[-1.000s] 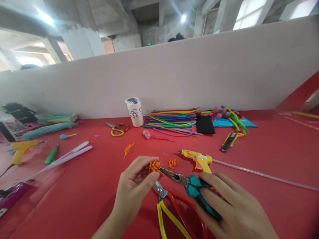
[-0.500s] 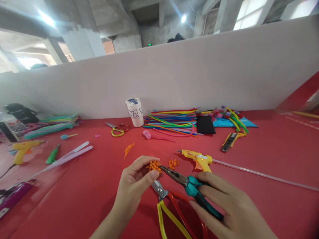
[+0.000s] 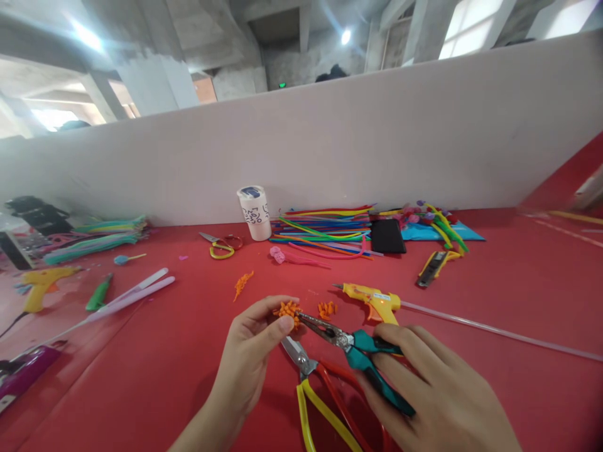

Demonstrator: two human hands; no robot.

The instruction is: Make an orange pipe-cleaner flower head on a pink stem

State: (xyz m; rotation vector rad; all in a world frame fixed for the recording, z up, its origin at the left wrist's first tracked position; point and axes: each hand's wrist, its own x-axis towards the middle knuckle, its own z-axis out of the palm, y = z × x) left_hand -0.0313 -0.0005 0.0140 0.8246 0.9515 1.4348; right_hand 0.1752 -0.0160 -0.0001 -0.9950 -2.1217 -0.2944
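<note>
Left hand [image 3: 242, 351] is pinching, right hand [image 3: 436, 383] gripping.
The 2 are working at the pliers [image 3: 346, 341]: left beside the tips, right around the handles.

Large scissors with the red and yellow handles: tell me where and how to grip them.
Probably best by the yellow handle, from the near side. The scissors lie with blades pointing away and handles spreading toward the person. The right hand covers part of the red handle in this view, so the yellow one looks easier to reach.
</note>
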